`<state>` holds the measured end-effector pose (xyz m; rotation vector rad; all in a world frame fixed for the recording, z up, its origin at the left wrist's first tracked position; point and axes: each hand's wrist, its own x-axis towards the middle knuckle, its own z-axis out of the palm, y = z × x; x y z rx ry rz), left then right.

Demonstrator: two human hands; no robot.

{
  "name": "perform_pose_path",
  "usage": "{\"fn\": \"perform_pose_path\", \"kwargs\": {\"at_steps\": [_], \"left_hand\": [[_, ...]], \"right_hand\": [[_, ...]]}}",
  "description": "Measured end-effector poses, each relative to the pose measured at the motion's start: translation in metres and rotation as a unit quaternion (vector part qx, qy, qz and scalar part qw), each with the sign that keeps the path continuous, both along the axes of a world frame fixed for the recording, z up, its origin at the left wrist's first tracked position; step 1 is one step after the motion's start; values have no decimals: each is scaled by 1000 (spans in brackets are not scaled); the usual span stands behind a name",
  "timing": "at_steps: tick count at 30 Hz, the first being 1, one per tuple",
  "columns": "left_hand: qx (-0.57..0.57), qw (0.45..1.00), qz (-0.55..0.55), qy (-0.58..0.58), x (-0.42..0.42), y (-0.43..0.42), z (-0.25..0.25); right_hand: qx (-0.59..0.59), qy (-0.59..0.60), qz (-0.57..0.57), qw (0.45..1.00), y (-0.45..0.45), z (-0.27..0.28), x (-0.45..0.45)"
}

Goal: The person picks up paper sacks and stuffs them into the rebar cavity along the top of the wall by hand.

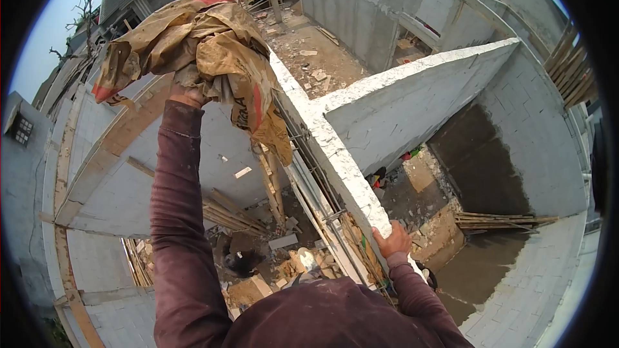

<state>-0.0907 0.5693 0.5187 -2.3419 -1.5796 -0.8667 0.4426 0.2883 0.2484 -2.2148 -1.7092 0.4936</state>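
My left hand [188,92] is raised ahead of me, closed on a crumpled brown cement sack [229,45] with red edges and dark print. Its loose folds hang over my fingers and hide part of them. My right hand [393,241] grips the rough white top of a block wall [345,167], fingers curled over the edge. Just left of that wall run long poles and rods [316,183], apart from both hands.
Far below on the left is a rubble-strewn floor with leaning timber [235,212]. A cross wall [419,77] joins on the right, and beneath it lies a bundle of bamboo poles [496,220]. Wooden beams [132,125] edge the left walls.
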Motion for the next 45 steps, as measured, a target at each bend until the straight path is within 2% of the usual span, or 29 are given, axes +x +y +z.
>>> {"fn": "perform_pose_path", "kwargs": {"at_steps": [2,7,10,14,17,19,20,21,22,23,24,25,27,28,29,30,31,32,34,37,39,41,42,45], "left_hand": [[49,993,56,89,0,23,34],[48,974,114,189,-7,85,93],[54,940,198,271,-10,123,129],[131,896,229,357,-50,194,179],[224,882,181,372,-62,218,206],[216,879,183,384,-70,233,212],[202,905,171,332,-70,242,203],[144,956,148,211,-69,251,183],[-12,985,-15,-174,-69,270,156],[-94,793,-185,-573,-64,289,127],[-99,679,-211,-696,-57,299,93],[-92,672,-179,-713,-58,310,55],[-36,837,-34,-546,-62,324,-45],[-7,889,50,-455,-64,331,-95],[-80,884,130,-441,-59,330,-147],[-63,900,127,-413,-33,301,-178],[-100,914,244,-307,8,240,-166],[-133,916,234,-297,4,235,-210],[-248,876,242,-335,4,220,-268],[-171,861,167,-450,14,201,-288],[-137,805,141,-560,2,212,-284],[-127,739,118,-651,-3,213,-247],[-138,702,109,-690,1,206,-213],[-112,713,53,-690,-18,204,-157]], "right_hand": [[6,2,6,1000,-1,0,-1],[9,1,2,1000,0,-1,0],[6,2,-2,1000,0,-1,0],[10,4,-4,1000,1,-2,-3],[36,4,4,999,2,-3,-3],[14,10,-3,1000,4,-3,-3],[2,13,-8,1000,4,-2,-3],[4,-4,-4,1000,6,2,-5],[-4,-2,-3,1000,6,4,-5],[-12,1,-3,1000,7,6,-6],[-21,3,-3,1000,7,7,-5],[-15,-4,-5,1000,6,7,-6],[1,-17,-9,1000,6,5,-7],[-7,-15,-7,1000,7,2,-8],[-14,-15,-7,1000,8,0,-6],[-25,-14,-8,1000,7,0,-5],[-32,-18,-6,999,8,3,-6],[-28,-19,-6,999,10,3,-6],[-26,-19,-5,999,9,2,-6],[-18,-12,-1,1000,9,3,-6],[-18,-11,2,1000,8,2,-5],[14,-16,6,1000,9,0,-6],[4,-16,6,1000,8,-1,-6],[-16,-13,5,1000,8,-1,-4]]}}
